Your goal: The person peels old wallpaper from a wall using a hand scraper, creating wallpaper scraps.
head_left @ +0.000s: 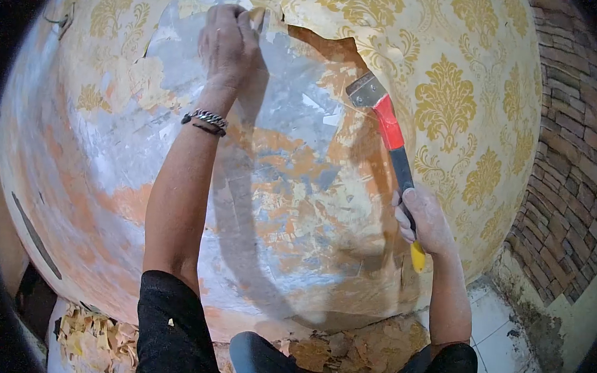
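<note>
Diagonally through right hand: scraper

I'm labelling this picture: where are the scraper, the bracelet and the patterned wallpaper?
Scraper [399, 165], head view: on the black middle of its handle.
Bracelet [211, 117], head view: on its silver chain.
Patterned wallpaper [446, 103], head view: on a large gold motif.

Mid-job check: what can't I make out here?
Head view: exactly what the left hand touches, hidden by its own back.
Head view: the far face of the scraper, turned away.
Head view: some floor scraps, behind the legs.
Head view: patterned wallpaper's top, cut off by the upper edge.
</note>
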